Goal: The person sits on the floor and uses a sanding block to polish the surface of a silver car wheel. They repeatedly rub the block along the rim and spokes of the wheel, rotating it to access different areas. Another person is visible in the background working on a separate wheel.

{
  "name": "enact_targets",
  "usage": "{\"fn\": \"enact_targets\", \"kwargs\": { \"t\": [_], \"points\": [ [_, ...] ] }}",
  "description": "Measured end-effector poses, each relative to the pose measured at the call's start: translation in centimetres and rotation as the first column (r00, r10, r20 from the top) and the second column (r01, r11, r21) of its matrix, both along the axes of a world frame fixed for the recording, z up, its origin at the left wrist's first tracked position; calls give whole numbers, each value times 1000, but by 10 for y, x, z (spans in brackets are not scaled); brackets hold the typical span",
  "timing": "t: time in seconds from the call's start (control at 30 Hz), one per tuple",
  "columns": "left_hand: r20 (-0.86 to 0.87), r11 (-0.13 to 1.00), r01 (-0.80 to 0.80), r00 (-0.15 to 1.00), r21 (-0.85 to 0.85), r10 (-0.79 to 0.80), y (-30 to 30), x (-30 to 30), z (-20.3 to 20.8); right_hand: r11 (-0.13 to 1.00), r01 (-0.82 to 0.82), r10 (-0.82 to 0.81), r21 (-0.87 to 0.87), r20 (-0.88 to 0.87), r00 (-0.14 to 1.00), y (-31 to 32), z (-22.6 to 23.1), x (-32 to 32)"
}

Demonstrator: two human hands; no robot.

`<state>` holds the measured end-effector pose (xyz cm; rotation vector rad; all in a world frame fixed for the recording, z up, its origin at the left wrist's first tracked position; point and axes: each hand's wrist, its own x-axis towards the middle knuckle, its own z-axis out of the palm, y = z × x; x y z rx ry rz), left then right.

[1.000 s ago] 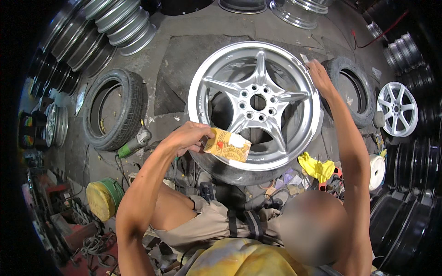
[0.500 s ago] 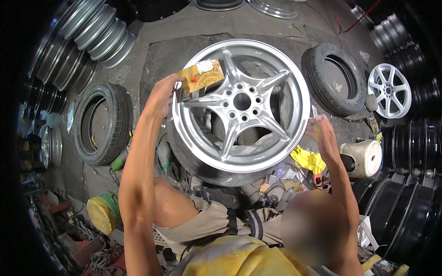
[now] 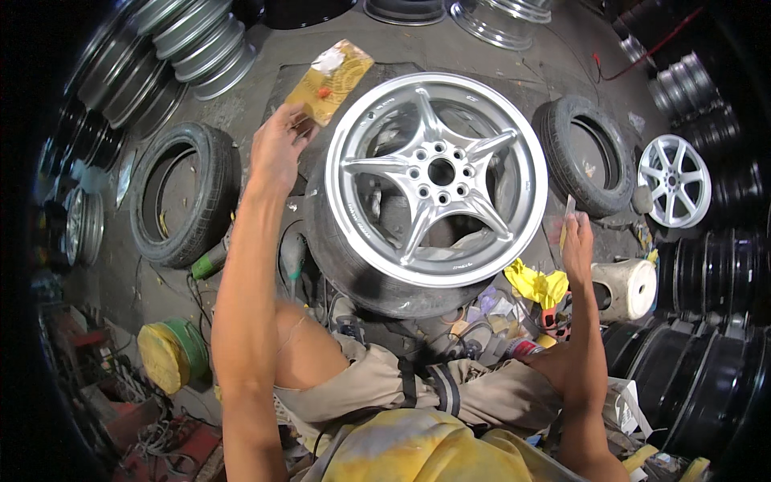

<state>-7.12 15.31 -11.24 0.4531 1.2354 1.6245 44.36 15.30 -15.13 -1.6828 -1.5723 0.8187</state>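
A silver alloy wheel (image 3: 432,210) with five split spokes lies face up, tilted, on a black tyre (image 3: 353,281) in front of me. Off its far left rim, my left hand (image 3: 279,145) grips the near end of a brownish-yellow sandpaper sheet (image 3: 341,80), printed side up. On the sheet sit a white patch and a small orange-red dab. My right hand (image 3: 577,241) is to the right of the wheel, apart from the rim, its fingers closed on a thin flat pale strip (image 3: 571,206) that points up; its exact kind is unclear.
Loose tyres lie left (image 3: 181,197) and right (image 3: 582,153). A white spoked wheel (image 3: 675,183) stands farther right, near stacked black rims (image 3: 707,269). Close by my right forearm are a yellow crumpled cloth (image 3: 536,283) and a cream stool-like object (image 3: 630,289). Silver rims (image 3: 197,44) are stacked far left.
My left hand has lifted the sandpaper off the wheel's rim, outward to the far left. My right hand has moved slightly nearer to me and away from the rim. The view has shifted a little.
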Motion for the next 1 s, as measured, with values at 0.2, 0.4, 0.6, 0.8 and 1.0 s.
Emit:
{"fn": "enact_targets", "kwargs": {
  "t": [0.2,0.4,0.6,0.8,1.0],
  "points": [
    [78,1000,-14,997,-11,15,-14,-23,-14,1000,10,-9,-10,77,997,-34,9,-26],
    [132,1000,-22,991,22,19,-26,-35,-30,999,-26,32,-37,180,983,-37,30,-10],
    [56,990,43,997,133,-51,-52,-29,9,979,-177,104,101,501,859,-64,23,37],
    [-8,988,-12,1000,152,13,-84,-38,24,987,-136,157,-82,363,918,-70,14,14],
    [-7,981,-95,995,172,97,-93,-20,38,969,-221,245,-109,521,818,-90,6,26]
  ]
}}
